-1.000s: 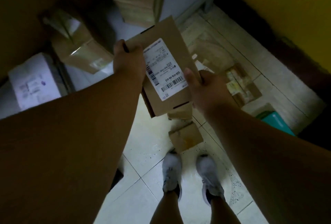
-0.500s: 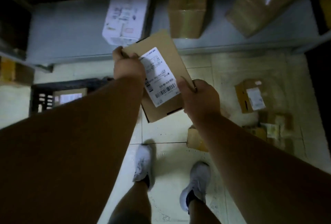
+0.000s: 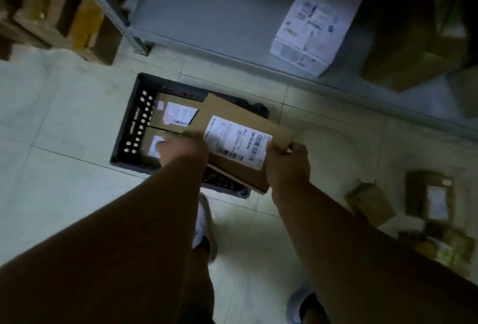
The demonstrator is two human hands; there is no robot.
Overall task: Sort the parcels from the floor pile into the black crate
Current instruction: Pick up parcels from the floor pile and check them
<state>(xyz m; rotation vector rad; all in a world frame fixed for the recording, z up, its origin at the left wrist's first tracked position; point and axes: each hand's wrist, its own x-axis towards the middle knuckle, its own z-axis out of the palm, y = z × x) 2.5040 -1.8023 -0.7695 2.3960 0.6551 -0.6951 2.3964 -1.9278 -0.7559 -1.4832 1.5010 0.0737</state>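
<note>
Both hands grasp one flat labelled parcel [image 3: 240, 142] over the black crate [image 3: 129, 127], left hand [image 3: 185, 149] at its nine o'clock edge, right hand [image 3: 288, 165] at four o'clock; two parcels [image 3: 176, 114] already lie inside; the floor pile [image 3: 413, 209] remains at four o'clock; pale tiled floor [image 3: 64, 106], grey shelving [image 3: 207, 13] at twelve, dim room

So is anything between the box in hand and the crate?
Nothing visible. Both the left hand and right hand hold the box right above the black crate. Two parcels already fill its left side.
</note>
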